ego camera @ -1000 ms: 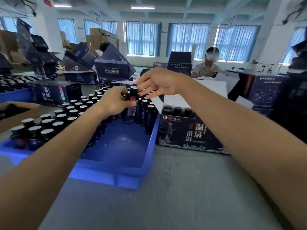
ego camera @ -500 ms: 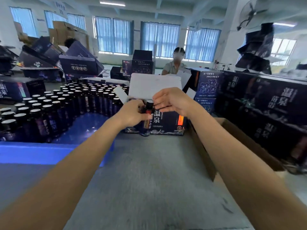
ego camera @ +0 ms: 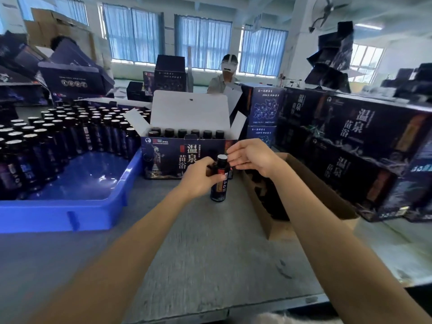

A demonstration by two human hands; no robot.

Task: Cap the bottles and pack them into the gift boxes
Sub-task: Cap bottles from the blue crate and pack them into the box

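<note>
Frame centre: the left hand (ego camera: 198,178) grips the bottle (ego camera: 218,193) upright on the counter (ego camera: 210,242) before the open gift box (ego camera: 168,155). The right hand (ego camera: 252,157) has curved fingertips touching the cap (ego camera: 222,159); whether they pinch it is unclear.

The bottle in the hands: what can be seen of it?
The bottle is small, dark, glossy like glass, with a red-orange label strip and a pale round top. It is upright, on or just above the grey table, before the open gift box. The left hand grips its middle; the right hand is at its top.
</note>
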